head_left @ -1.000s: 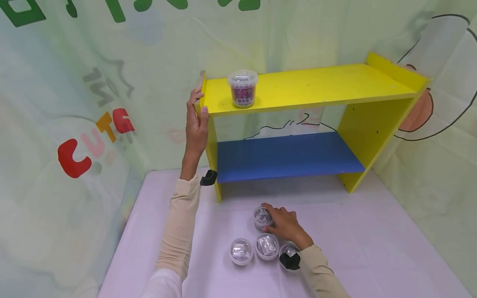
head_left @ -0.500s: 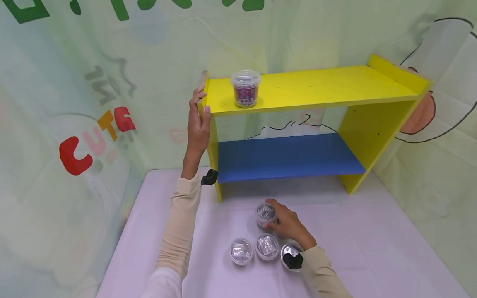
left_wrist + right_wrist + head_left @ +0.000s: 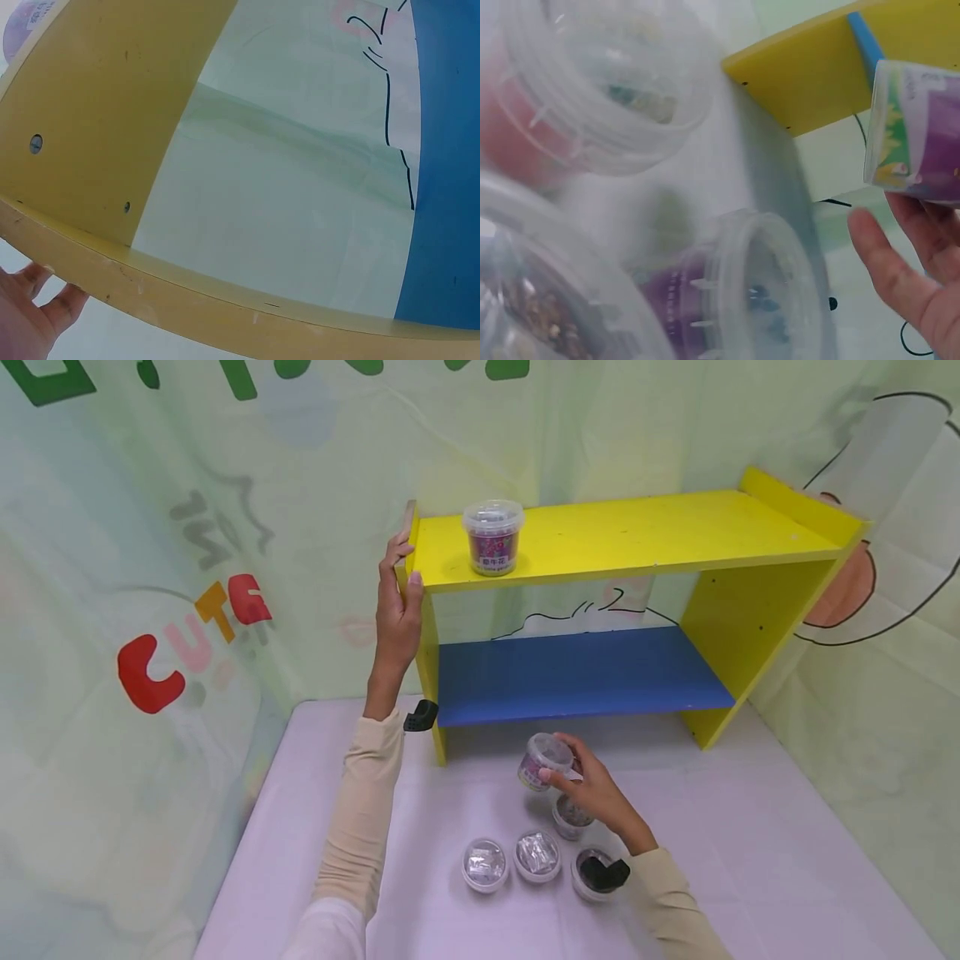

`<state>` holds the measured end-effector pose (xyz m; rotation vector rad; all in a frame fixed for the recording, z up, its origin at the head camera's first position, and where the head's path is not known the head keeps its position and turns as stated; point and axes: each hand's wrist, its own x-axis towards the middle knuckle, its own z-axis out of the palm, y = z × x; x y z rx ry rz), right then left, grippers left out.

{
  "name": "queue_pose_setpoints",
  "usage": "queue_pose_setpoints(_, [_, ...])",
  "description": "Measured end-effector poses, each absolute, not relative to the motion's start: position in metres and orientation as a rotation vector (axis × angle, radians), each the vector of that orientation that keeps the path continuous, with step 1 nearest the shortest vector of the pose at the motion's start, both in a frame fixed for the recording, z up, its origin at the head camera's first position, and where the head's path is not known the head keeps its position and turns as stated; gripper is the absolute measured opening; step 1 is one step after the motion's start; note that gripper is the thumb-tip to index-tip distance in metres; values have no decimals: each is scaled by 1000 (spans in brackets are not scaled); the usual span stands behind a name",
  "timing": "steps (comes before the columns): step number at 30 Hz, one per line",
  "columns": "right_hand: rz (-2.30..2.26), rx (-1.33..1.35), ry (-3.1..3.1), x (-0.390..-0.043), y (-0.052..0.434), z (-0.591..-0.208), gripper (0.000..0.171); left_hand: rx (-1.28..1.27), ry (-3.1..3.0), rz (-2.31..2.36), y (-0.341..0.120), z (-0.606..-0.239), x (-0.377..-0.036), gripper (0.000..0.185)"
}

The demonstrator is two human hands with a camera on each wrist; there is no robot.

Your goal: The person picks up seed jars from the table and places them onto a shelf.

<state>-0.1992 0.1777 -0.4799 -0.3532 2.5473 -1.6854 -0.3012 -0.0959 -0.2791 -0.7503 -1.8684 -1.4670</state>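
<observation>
My right hand [image 3: 600, 789] grips a small clear plastic tub [image 3: 532, 770] with a purple label, held tilted above the table in front of the shelf. In the right wrist view, the fingers [image 3: 889, 270] lie against that tub [image 3: 941, 142]. My left hand [image 3: 397, 614] holds the upper left corner of the yellow shelf unit [image 3: 637, 527]. Its fingers [image 3: 64, 304] show behind the panel edge in the left wrist view. A similar tub [image 3: 493, 545] stands upright on the left part of the top board.
Several lidded tubs stand on the pale table [image 3: 435, 827]: one tub [image 3: 572, 820] is partly behind my right hand, with others [image 3: 537, 857] nearer me. A blue board [image 3: 577, 672] forms the lower shelf. A printed cloth [image 3: 300, 527] hangs behind.
My right hand has raised its tub off the table, towards the shelf, and tilted it. Another tub now shows beneath that hand. The left hand stays on the shelf corner.
</observation>
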Motion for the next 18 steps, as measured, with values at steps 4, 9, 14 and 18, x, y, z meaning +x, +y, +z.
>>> queue_pose_setpoints(4, [-1819,-350,2403,-197,180,-470,65,-759,-1868,-1480,-96,-279,-302,38])
queue_pose_setpoints(9, [-1985,-453,2255,-198,188,-451,61,-760,-1870,-1489,-96,-279,-302,39])
queue_pose_setpoints(14, [-2070,-543,2239,-202,202,-424,60,-767,-1859,-1475,-97,-279,-302,38])
queue_pose_setpoints(18, [-2113,-568,2303,-203,210,-392,63,-773,-1854,-1475,-97,-279,-302,38])
